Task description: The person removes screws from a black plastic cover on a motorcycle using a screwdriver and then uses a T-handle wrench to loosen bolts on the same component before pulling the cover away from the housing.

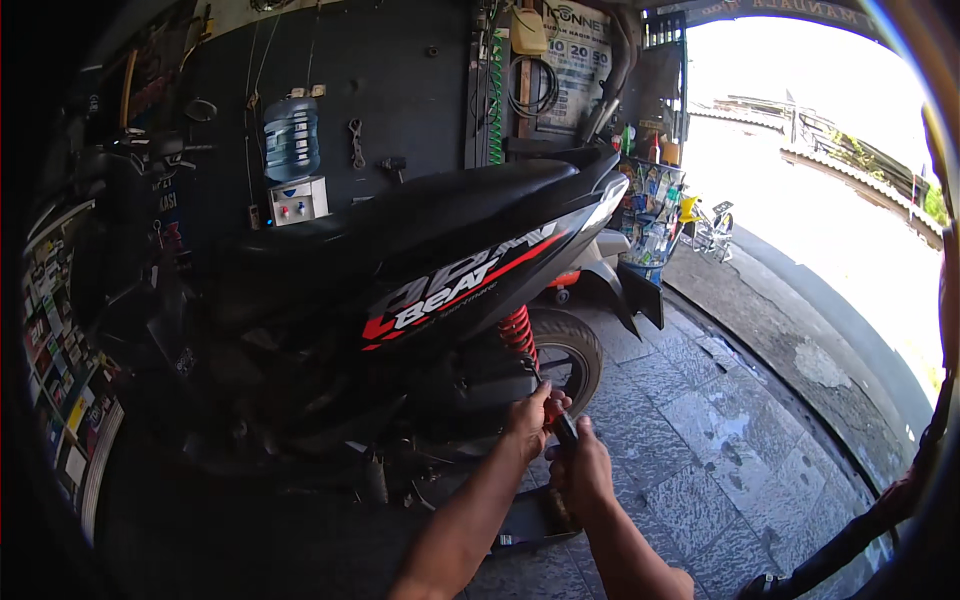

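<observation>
Steadying the dark, rod-shaped tool with a red section (566,431) suits this step: the left hand (526,420) wraps its upper part, the right hand (584,468) its lower — near the red metal coil spring (517,334) of the black scooter (400,260). Keeping both aligned should prevent slipping.

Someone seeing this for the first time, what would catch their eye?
Probably the black scooter filling the middle, with a red spring beside its rear wheel. Just below, the left hand and right hand grip a dark-handled tool. At upper left, a blue water bottle sits on a dispenser.
</observation>
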`<state>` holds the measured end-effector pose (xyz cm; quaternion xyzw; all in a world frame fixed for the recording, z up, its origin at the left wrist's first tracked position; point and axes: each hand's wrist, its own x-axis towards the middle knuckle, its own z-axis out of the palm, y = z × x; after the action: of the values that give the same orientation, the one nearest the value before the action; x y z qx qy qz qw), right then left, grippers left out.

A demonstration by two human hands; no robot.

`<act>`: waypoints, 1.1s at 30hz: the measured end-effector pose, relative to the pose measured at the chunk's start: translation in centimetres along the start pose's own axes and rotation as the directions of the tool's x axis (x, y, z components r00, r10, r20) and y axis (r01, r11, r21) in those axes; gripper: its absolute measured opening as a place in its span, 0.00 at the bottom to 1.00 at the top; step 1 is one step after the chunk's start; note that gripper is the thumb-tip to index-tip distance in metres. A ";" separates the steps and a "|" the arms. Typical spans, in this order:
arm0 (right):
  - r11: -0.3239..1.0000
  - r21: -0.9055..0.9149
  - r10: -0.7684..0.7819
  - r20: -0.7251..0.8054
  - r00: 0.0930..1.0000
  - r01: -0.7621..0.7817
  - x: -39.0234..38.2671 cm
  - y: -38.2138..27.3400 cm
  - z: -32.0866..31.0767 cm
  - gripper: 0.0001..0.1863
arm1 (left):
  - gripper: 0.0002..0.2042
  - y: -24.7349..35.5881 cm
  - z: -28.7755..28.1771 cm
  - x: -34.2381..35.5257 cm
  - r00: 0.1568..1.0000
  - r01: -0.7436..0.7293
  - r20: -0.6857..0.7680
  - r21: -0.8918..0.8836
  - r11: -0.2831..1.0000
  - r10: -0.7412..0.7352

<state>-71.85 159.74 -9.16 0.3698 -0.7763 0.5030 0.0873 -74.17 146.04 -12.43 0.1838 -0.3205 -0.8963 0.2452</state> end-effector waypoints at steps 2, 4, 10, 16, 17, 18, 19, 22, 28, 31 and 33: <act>0.997 -0.024 -0.069 -0.050 0.996 0.068 0.0 0.4 0.2 0.23 | 0.13 0.7 0.7 -1.0 1.000 0.014 0.023 0.008 1.000 -0.014; 0.991 -0.049 -0.127 -0.097 0.987 0.123 -0.1 1.2 0.3 0.20 | 0.15 0.3 0.6 -1.0 0.999 0.032 0.017 0.139 0.990 -0.034; 0.403 0.695 0.373 0.470 0.800 -0.596 -0.7 -0.7 -0.3 0.21 | 0.18 1.0 -0.6 -0.6 0.997 -0.031 0.080 0.145 0.989 0.019; 0.957 0.102 -0.246 -0.203 0.948 0.270 0.0 2.0 2.1 0.23 | 0.17 0.1 -1.1 0.6 0.991 -0.065 0.129 0.171 0.983 0.043; 0.908 0.413 0.076 0.008 0.997 -0.072 -0.7 1.8 1.5 0.23 | 0.17 -0.2 -1.1 0.7 0.991 -0.067 0.128 0.174 0.982 0.045; 0.679 0.590 0.386 0.221 0.896 -0.438 -1.0 -0.4 0.3 0.23 | 0.17 -0.4 -1.2 0.5 0.989 -0.117 0.109 0.148 0.982 0.101; 0.680 0.588 0.388 0.217 0.896 -0.437 -0.9 0.0 -0.2 0.23 | 0.17 -0.6 -0.8 0.2 0.983 -0.167 0.098 0.118 0.979 0.155; 0.597 0.655 0.345 0.311 0.886 -0.462 -0.5 -0.1 -0.6 0.22 | 0.16 0.0 -0.6 -0.3 0.995 -0.092 0.062 0.159 0.983 0.083; 0.785 0.566 0.214 0.133 0.968 -0.251 -0.7 1.1 0.0 0.21 | 0.12 0.7 0.1 -0.4 0.992 -0.099 -0.054 0.180 0.979 0.110; 0.195 0.679 0.430 0.589 0.684 -0.707 -0.4 1.0 -1.1 0.23 | 0.12 0.7 0.9 -0.8 0.987 -0.139 -0.061 0.149 0.979 0.149; 0.539 0.628 0.393 0.401 0.827 -0.561 -0.1 0.4 -1.2 0.21 | 0.12 0.2 0.9 -0.4 0.985 -0.168 -0.017 0.150 0.974 0.172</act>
<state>-72.30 160.89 -8.95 0.1972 -0.5884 0.7286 -0.2900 -74.20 146.56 -11.57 0.1870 -0.3968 -0.8430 0.3114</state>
